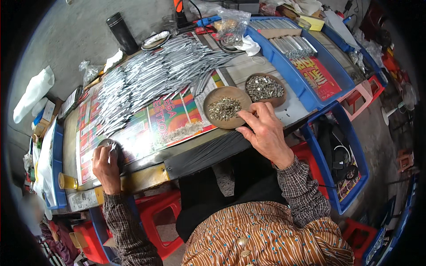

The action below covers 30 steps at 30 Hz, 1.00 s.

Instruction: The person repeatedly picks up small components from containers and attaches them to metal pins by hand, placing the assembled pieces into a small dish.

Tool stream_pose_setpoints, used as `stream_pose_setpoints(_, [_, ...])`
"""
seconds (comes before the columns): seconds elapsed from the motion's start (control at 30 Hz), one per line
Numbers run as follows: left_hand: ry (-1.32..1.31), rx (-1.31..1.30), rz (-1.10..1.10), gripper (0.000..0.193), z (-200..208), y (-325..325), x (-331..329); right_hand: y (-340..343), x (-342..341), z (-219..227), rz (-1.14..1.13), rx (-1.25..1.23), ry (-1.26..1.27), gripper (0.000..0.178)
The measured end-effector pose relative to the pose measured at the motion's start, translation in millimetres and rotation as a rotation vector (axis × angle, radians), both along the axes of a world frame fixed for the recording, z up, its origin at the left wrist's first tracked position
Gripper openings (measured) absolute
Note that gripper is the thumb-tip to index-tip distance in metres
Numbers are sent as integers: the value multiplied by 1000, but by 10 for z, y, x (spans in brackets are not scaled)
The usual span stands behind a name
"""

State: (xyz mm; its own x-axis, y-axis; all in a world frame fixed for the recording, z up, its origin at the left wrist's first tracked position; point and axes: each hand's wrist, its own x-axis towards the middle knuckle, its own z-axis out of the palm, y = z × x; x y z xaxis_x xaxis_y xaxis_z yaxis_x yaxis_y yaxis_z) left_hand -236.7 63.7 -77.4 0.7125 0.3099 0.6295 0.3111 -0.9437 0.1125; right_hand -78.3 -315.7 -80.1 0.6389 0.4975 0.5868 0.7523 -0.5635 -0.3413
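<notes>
My right hand is at the right rim of a round wooden bowl. Its index finger reaches over the rim and the thumb sits lower, with a gap between their tips. Small brass-coloured metal pieces lie in that bowl. Behind it stands a second bowl holding small silver metal pieces. Far to the left, my left hand is closed, fingers curled down by a dark round object. Something shiny shows at its fingertips, too small to make out. Thin silvery metal strips cover much of the table.
A blue tray with bundled rods and a red packet stands right. Lower right is a blue bin with cables. A black bottle stands at the back, a yellow-filled cup at the left edge. Red stools stand below.
</notes>
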Motion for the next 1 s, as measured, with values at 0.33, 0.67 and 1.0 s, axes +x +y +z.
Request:
stream_pose_setpoints(0.33, [-33, -119, -285, 17, 102, -679, 177, 27, -3, -29, 61, 19, 35, 36])
stream_pose_setpoints(0.67, [-26, -109, -418, 18, 145, -1000, 360, 53, -6, -15, 64, 62, 55, 38])
stream_pose_setpoints(1.0, [41, -105, -507, 17, 178, -1125, 567, 44, -15, 9, 66, -20, 1, 28])
